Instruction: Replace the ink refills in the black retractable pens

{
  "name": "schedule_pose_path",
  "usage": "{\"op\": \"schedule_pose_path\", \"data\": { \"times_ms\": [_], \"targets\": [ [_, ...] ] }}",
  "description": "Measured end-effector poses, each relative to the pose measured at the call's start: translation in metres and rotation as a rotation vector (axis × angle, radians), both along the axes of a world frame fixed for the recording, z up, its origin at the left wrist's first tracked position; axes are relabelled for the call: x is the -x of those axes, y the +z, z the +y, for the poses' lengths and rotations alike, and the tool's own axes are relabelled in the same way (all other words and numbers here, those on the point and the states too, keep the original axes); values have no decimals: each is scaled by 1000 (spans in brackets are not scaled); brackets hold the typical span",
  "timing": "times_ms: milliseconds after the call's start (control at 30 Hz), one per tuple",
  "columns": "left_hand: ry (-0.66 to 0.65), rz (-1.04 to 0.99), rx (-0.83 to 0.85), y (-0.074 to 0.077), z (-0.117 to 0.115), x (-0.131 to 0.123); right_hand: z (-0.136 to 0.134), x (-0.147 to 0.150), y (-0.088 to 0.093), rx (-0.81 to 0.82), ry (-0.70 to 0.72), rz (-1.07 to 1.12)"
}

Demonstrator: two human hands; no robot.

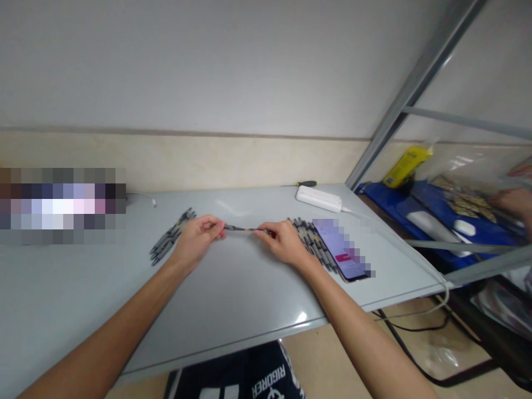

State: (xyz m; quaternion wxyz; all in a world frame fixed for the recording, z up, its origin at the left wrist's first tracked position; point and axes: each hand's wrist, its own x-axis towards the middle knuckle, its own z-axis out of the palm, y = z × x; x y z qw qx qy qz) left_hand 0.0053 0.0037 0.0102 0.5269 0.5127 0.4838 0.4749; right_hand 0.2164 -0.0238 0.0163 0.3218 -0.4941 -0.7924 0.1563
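Note:
Above the pale grey table (233, 288) I hold one thin grey pen (242, 228) level between both hands. My left hand (198, 235) pinches its left end with fingers closed. My right hand (281, 240) pinches the right end, also closed. A row of several similar grey pens (170, 236) lies on the table left of my left hand. Another batch of grey pens (311, 242) lies just right of my right hand, next to a phone (343, 252) with a lit screen.
A white power bank (319, 198) with a cable and a small screwdriver (305, 183) lie at the back by the wall. To the right, a metal frame (399, 111) borders a blue tray (440, 216) where another person's hand (515, 202) rests. Cables hang off the table's right edge.

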Motion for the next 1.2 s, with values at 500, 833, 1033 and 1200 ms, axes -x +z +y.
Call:
{"op": "schedule_pose_path", "data": {
  "times_ms": [500, 833, 1033, 1200],
  "targets": [
    [-309, 402, -97, 2, 0, 5, -9, 10, 3, -295, -30, -422],
    [-279, 365, 26, 8, -23, -27, -11, 42, -8, -163, -157, -664],
    [-176, 680, -302, 10, -30, -33, -8, 41, -6, -45, -202, -643],
    [-157, 724, -444, 10, -34, -32, -10, 39, 1, -76, -182, -627]
  ]
}}
